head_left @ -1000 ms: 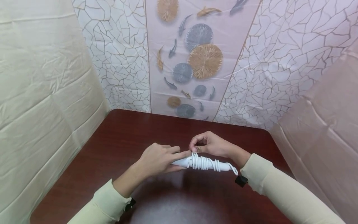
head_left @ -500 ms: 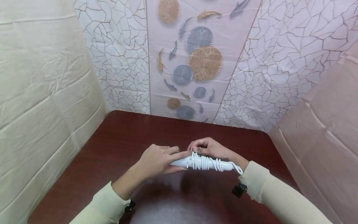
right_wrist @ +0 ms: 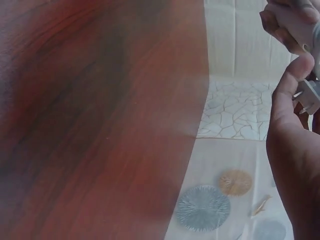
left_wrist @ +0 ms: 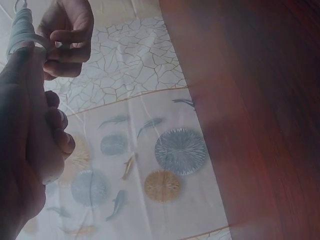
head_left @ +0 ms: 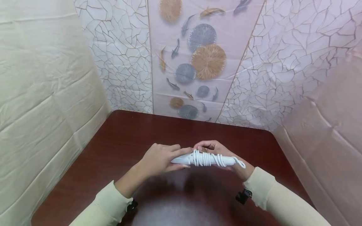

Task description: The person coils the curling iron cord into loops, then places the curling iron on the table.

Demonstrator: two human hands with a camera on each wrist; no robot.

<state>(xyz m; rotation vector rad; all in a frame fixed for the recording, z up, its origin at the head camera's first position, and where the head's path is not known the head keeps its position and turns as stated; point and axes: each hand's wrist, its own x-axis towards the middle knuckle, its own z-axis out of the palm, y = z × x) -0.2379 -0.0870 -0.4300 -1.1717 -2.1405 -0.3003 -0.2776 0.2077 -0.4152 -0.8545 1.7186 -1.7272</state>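
Observation:
My left hand point(head_left: 158, 159) grips the tapered end of a white wand-shaped electric appliance point(head_left: 181, 159), fingers above and thumb below. A white cord point(head_left: 205, 159) is wound in several turns round its handle, and a small loop point(head_left: 240, 162) hangs at the right tip. Behind the wound part, my right hand point(head_left: 216, 147) pinches near the leftmost turn with thumb and fingertips. In the right wrist view, a plug point(right_wrist: 311, 96) with metal prongs sits within the right hand's curled fingers, just below the thumb. The appliance is held level over the table.
A dark red-brown table point(head_left: 135, 128) with rounded far corners lies beneath. Behind it hangs a patterned cloth point(head_left: 186, 91) with fish and round motifs. Cream cloth walls point(head_left: 51, 103) close both sides. Dark devices point(head_left: 244, 196) are strapped at the wrists.
The right hand first dips, then shifts slightly right behind the handle, its fingers showing below it too. The appliance sits slightly higher in view. The left hand keeps its grip.

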